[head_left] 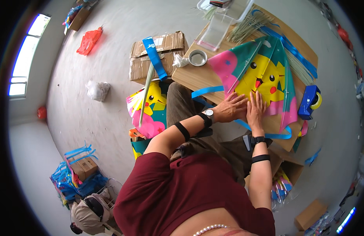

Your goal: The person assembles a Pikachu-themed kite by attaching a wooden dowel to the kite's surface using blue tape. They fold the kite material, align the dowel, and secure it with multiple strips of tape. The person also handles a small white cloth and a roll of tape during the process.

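A kite (267, 70) printed with a yellow cartoon animal on green and pink lies spread on the wooden table, thin sticks running across it. My left hand (231, 107) rests at its near edge, fingers stretched out and pointing right. Beside it my right hand (255, 110) lies flat on the kite's lower part, fingers extended away from me. The fingertips of both hands almost meet. Blue ribbon (207, 91) trails out on the left of the kite and shows again below it. What lies under my palms is hidden.
On the table (186, 76) are a tape roll (197, 58), a bundle of thin sticks (250, 27) and a clear plastic bin (239, 10). A blue tape dispenser (310, 102) stands at the right edge. Left of the table is a cardboard box (158, 53), with more printed kite sheets (152, 102) below.
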`<action>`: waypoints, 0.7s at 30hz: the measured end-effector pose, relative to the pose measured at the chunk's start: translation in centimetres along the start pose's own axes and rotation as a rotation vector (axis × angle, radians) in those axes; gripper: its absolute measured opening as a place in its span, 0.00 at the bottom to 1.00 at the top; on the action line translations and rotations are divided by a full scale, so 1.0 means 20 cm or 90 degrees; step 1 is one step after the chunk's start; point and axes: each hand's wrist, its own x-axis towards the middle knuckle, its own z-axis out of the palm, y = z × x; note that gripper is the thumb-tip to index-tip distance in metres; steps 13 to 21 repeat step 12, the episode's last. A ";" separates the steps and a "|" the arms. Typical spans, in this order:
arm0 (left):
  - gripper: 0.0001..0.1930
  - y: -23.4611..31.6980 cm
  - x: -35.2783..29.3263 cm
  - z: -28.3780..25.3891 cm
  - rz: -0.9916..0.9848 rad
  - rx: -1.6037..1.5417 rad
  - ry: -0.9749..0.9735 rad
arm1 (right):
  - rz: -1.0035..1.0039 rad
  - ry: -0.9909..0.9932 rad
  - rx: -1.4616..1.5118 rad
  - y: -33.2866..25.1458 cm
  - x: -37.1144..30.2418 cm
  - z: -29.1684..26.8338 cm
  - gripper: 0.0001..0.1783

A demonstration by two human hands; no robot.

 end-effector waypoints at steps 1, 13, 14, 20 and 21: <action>0.27 -0.04 -0.02 -0.04 -0.027 -0.009 0.018 | 0.003 0.017 -0.015 0.00 -0.01 0.04 0.28; 0.26 -0.80 -0.17 -0.40 -0.390 0.286 0.033 | -0.001 0.065 -0.034 0.00 -0.01 0.12 0.30; 0.26 -0.80 -0.17 -0.40 -0.390 0.286 0.033 | -0.001 0.065 -0.034 0.00 -0.01 0.12 0.30; 0.26 -0.80 -0.17 -0.40 -0.390 0.286 0.033 | -0.001 0.065 -0.034 0.00 -0.01 0.12 0.30; 0.26 -0.80 -0.17 -0.40 -0.390 0.286 0.033 | -0.001 0.065 -0.034 0.00 -0.01 0.12 0.30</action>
